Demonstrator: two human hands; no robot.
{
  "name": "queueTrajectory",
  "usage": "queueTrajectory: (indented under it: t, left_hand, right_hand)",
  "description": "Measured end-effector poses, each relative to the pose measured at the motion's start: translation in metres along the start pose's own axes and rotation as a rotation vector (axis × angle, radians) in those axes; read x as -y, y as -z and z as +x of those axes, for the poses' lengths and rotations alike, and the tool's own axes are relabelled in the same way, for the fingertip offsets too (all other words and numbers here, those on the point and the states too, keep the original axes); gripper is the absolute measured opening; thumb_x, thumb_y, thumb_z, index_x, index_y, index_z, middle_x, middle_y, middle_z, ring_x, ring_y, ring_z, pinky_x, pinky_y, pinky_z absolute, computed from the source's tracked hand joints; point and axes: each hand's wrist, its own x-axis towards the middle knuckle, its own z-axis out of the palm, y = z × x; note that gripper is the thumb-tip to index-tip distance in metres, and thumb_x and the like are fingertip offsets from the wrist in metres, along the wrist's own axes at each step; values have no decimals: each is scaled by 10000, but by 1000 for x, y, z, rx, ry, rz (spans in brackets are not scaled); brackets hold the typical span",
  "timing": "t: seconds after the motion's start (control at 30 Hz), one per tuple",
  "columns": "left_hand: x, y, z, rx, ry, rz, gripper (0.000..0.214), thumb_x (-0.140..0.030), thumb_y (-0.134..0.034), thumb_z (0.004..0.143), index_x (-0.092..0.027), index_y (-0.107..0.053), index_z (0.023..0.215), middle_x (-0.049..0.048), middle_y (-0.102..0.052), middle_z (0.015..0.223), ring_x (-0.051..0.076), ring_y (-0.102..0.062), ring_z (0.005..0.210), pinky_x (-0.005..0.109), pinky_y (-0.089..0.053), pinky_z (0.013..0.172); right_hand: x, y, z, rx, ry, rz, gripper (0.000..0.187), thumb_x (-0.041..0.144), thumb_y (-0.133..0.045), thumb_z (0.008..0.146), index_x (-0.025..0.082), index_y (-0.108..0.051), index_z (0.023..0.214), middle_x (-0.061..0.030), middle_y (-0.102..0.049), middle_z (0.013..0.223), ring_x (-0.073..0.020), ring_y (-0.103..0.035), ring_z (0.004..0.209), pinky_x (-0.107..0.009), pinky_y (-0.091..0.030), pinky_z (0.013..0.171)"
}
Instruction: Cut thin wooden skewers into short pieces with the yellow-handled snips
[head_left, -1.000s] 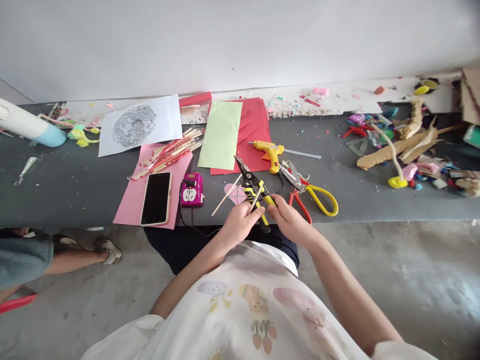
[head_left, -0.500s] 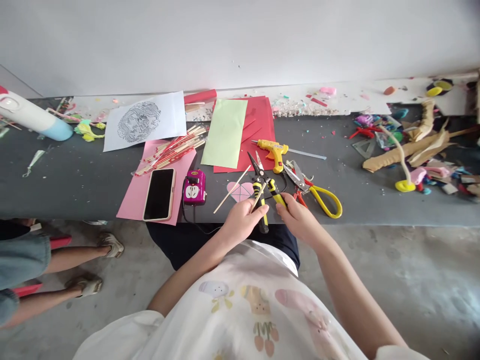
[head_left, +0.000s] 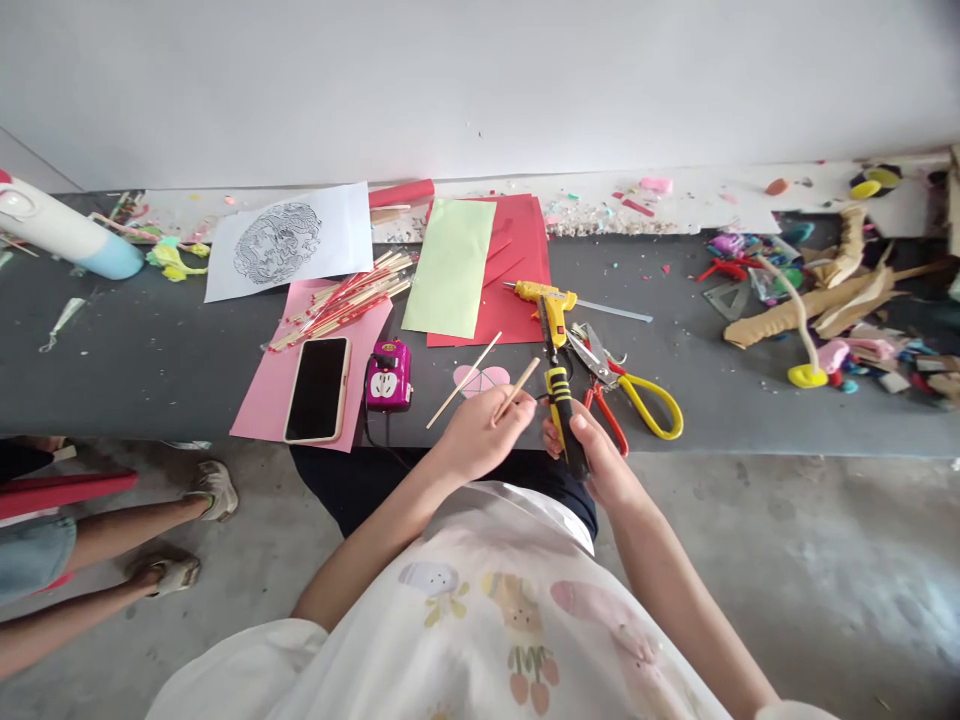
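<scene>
My left hand (head_left: 480, 438) pinches a short wooden stick (head_left: 519, 388), which slants up to the right. A pair of black-and-yellow-handled snips (head_left: 558, 390) is in my right hand (head_left: 600, 462), blades pointing away from me and handles together. Just beyond my left hand lies a pink heart-shaped paper (head_left: 495, 378) with lines on it, partly covered by that hand. Another thin wooden stick (head_left: 459, 388) rests across its left side. Past the snips is a yellow glue gun (head_left: 556, 318) with a clear glue stick (head_left: 619, 311) at its back.
Yellow-handled scissors (head_left: 654, 408) and a red-handled tool (head_left: 616, 430) lie right of my right hand. A purple socket block (head_left: 390, 375), phone (head_left: 319, 390), bundle of sticks (head_left: 349, 300), green paper (head_left: 450, 265) and red paper (head_left: 521, 225) surround the work. Craft scraps (head_left: 795, 300) crowd the right.
The snips have gone from spread to closed and have moved right, away from my left hand. My left hand still holds the short stick and has shifted slightly.
</scene>
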Motion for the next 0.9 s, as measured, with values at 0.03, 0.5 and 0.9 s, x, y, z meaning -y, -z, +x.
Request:
queueTrajectory:
  t: [0.03, 0.5, 0.9]
  left_hand:
    - [2, 5, 1, -24, -7, -16, 365, -464, -350, 929, -185, -586, 942, -15, -535, 705, 104, -454, 593, 227, -348, 560]
    - [-4, 39, 1, -323, -123, 501, 296, -325, -329, 971, -203, -592, 912, 29, -644, 856, 162, -598, 797, 260, -396, 691]
    - [-3, 41, -5, -451, -218, 754, 283, -256, -328, 964, -181, -596, 912, 52, -674, 873, 167, -626, 821, 262, -407, 688]
  right_hand:
    - [2, 2, -2, 39, -4, 82, 469, 608, -378, 873, 221, -442, 1131, -6, -436, 795, -150, -429, 665, -297, -408, 607]
    - [0, -1, -22, 344, -104, 179, 567, 391, -546, 707, 240, -409, 1235, -38, -458, 932, -193, -446, 824, -344, -432, 764]
    - [12, 1, -21, 279, -39, -148, 600, 284, -543, 732, 256, -330, 1292, -35, -498, 1085, -226, -458, 1000, -356, -395, 875]
